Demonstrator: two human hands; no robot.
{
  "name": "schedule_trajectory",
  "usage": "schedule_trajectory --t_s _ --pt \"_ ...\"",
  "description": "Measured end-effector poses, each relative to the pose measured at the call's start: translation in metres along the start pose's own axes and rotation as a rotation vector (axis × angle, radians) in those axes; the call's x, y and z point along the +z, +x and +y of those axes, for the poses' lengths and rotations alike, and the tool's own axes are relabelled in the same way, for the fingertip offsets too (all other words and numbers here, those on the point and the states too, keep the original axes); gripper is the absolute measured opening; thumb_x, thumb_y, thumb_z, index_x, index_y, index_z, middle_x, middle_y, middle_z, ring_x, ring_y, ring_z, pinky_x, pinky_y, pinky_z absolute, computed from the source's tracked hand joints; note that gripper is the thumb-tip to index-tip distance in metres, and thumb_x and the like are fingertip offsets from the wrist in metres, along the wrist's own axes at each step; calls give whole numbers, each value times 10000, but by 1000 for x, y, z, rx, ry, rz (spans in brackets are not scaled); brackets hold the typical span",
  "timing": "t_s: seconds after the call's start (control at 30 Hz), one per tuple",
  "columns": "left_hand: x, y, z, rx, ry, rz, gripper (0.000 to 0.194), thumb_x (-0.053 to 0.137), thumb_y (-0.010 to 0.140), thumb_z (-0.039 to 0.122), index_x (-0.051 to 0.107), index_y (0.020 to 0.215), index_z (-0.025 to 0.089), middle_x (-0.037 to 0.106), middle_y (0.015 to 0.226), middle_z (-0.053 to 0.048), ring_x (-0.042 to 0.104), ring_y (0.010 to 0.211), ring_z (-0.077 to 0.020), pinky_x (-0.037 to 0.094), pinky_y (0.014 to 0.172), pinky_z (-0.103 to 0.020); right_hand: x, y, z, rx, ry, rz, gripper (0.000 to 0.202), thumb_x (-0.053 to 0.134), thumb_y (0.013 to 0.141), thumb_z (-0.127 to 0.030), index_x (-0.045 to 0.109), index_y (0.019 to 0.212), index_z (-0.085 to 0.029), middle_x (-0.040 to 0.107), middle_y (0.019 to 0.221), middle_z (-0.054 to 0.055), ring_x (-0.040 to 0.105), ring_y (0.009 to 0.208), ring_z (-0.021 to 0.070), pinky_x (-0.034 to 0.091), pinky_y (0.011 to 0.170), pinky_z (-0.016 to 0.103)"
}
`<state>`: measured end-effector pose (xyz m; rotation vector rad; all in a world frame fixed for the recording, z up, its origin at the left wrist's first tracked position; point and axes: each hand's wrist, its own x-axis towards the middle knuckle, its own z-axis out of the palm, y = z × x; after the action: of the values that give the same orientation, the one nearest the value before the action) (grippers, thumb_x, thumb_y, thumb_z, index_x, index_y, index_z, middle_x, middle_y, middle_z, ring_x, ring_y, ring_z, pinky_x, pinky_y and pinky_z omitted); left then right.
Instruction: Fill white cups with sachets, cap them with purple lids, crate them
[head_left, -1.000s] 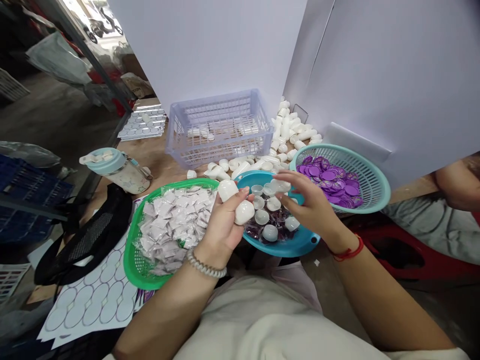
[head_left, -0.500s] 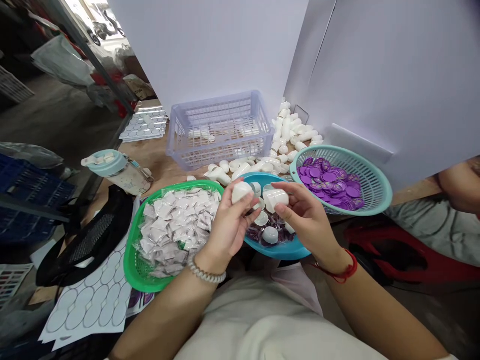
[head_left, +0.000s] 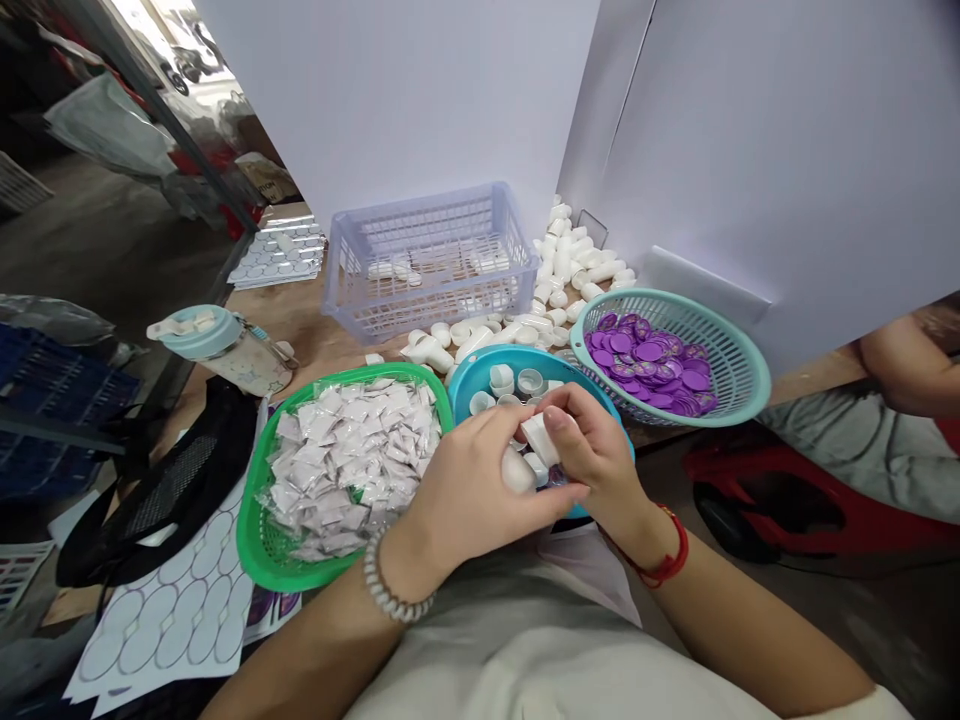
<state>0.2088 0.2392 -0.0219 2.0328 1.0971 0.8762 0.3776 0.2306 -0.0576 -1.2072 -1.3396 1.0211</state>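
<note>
Over the blue basin [head_left: 622, 432] my two hands meet. My left hand [head_left: 466, 488] is curled around a white rounded capsule half [head_left: 517, 472], its thumb reaching across toward the right hand. A second white capsule half [head_left: 537, 438] is pinched between the thumb and fingers of my right hand [head_left: 598, 462]. The two pieces are close together; whether they touch is partly hidden by my fingers. Several white cup-shaped pieces [head_left: 501, 379] lie in the basin below, mostly covered by the hands.
Left stands a green basket [head_left: 250, 555] of small clear-wrapped packets [head_left: 360, 450]. Right is a teal basket [head_left: 739, 345] with purple discs [head_left: 656, 350]. White capsules [head_left: 559, 265] are heaped behind, beside a lilac crate [head_left: 431, 310]. A tumbler [head_left: 240, 350] and printed sheets [head_left: 165, 620] lie left; another person's arm [head_left: 907, 365] shows right.
My hands have come together from apart, each with a white piece. My left hand has turned so its back faces up. The view has shifted slightly.
</note>
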Motion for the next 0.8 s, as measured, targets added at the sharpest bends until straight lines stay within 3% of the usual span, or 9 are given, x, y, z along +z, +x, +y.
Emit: schedule_trajectory --t_s 0.17,0.23,0.3,0.4,0.5,0.6,0.67,0.73,0.8 --pt "-6 3 2 -66 -52 -31 340 706 960 496 678 778 210 698 760 -11 637 759 -214 464 725 -341 -5 4 -1 -94 51 105 448 472 1058 -646 558 893 -238 486 712 -29 451 590 145 386 541 281" --pt "-10 4 0 -141 -207 -29 333 652 991 502 703 827 217 709 789 -3 644 764 -201 474 716 -321 -18 10 -4 -227 -33 246 396 482 1063 -620 596 1002 -245 566 803 -4 523 655 165 453 606 304" --pt "-14 7 -4 -212 -226 -9 286 711 949 512 743 925 229 735 847 7 661 796 -202 483 730 -310 -35 18 -6 -323 -237 272 356 527 1056 -583 648 1105 -252 654 950 44 620 811 213 519 738 364" --pt "-13 15 -13 -275 -38 -44 318 780 881 540 779 1016 252 747 874 11 672 820 -225 479 752 -327 -51 27 -4 -353 -621 72 363 533 1066 -534 734 1219 -274 696 1257 115 628 1194 330 475 1048 533" --pt "-10 22 -25 -363 -31 -98 544 664 919 686 726 1241 253 749 946 -32 693 893 -278 505 826 -387 -49 30 6 -369 -568 -153 437 440 1108 -520 644 1432 -309 624 1479 102 542 1396 335 402 1182 559" --pt "-9 24 -36 -454 -101 13 554 591 988 607 562 1384 220 699 1111 -95 662 1067 -315 492 971 -452 -37 27 16 -308 -371 -113 475 486 1093 -557 565 1479 -293 630 1452 105 581 1351 300 492 1093 472" --pt "-8 23 -39 -464 -144 87 350 558 1016 453 536 1268 210 644 1167 -107 633 1082 -290 499 965 -436 -28 23 19 -228 -320 -61 515 538 1060 -601 556 1460 -277 659 1353 111 652 1189 276 543 954 414" --pt "-5 21 -37 -436 -202 97 165 506 1025 369 528 1109 229 621 1100 -71 626 986 -238 528 877 -379 -16 19 19 -161 -277 -129 577 536 1048 -636 508 1484 -260 696 1187 90 683 947 229 545 797 362" --pt "1 20 -31 -392 -273 92 161 470 1045 394 519 999 248 604 962 -24 609 861 -197 539 783 -330 -4 15 15 -121 -262 -145 544 496 1060 -640 522 1414 -228 700 965 41 644 758 195 498 692 332"
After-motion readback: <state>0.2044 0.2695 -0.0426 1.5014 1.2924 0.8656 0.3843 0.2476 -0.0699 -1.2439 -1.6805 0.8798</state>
